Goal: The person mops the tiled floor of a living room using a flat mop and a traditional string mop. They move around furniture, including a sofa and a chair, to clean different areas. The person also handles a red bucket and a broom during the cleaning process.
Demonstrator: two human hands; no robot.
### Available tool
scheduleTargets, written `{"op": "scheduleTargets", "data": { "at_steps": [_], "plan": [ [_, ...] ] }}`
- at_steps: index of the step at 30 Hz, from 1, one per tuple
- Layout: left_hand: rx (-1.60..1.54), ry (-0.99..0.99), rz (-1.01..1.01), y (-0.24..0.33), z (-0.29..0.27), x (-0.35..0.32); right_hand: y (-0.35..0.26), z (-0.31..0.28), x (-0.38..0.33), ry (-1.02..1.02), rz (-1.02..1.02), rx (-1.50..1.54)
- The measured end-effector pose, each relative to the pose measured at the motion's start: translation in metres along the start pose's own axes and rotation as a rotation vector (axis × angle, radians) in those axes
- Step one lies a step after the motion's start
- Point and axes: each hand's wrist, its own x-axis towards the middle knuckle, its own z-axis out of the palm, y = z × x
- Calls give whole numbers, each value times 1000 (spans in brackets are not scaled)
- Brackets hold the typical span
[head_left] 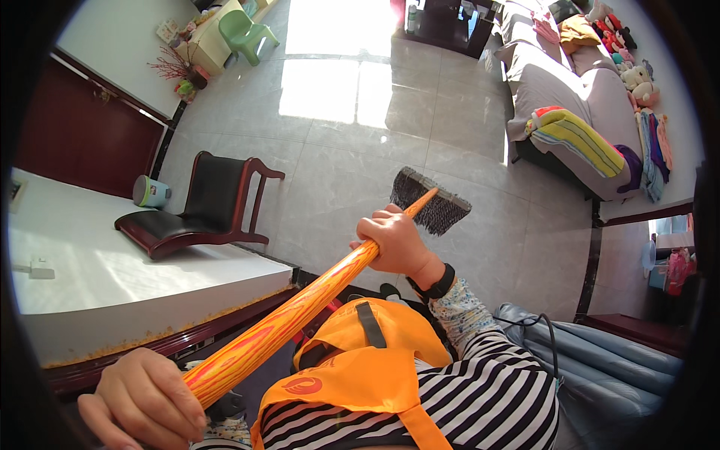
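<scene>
A mop with an orange-and-red streaked handle (281, 319) slants across the view from lower left to upper right. Its dark grey fringed head (431, 201) rests on the tiled floor. My left hand (146, 397) is closed round the near end of the handle, low at the left. Farther up, my right hand (397, 240) grips the shaft just short of the head, with a black band on the wrist. I wear an orange apron (352, 379) over a striped top, below the handle.
A black-and-red wooden chair (202, 202) stands left, near a small bin (152, 193). Back left is a green plastic chair (244, 36). A covered sofa (570, 97) with soft toys lines the right. A dark table (442, 28) is at the far side; blue-grey fabric (600, 360) hangs lower right.
</scene>
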Motion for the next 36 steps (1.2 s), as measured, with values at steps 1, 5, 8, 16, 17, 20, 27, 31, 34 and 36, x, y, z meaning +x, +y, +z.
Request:
{"op": "scheduleTargets", "data": {
  "at_steps": [1, 5, 8, 16, 17, 20, 27, 31, 34, 36],
  "plan": [
    [17, -38, -17, -6, 4, -1, 10, -9, 4, 6, 4, -59],
    [-85, 199, 51, -109, 38, -10, 102, -19, -4, 99, 45, -186],
    [137, 159, -60, -208, 72, 3, 197, -9, -33, 17, 266, -315],
    [149, 99, -258, -306, 131, -23, 266, 60, -127, 61, 757, -307],
    [133, 134, -329, -298, 124, -40, 246, 78, -126, 15, 784, -284],
    [17, 158, -473, -264, 113, -84, 190, 117, -163, 73, 742, -324],
    [-154, -59, -344, -190, 99, -148, 55, 157, -237, 143, 796, -425],
    [-200, -152, -397, -166, 99, -157, 6, 156, -266, 127, 820, -438],
    [-259, -200, -525, -157, 96, -150, -15, 152, -286, 170, 845, -416],
    [-279, -229, -582, -155, 89, -144, -25, 151, -298, 181, 833, -418]
  ]
}}
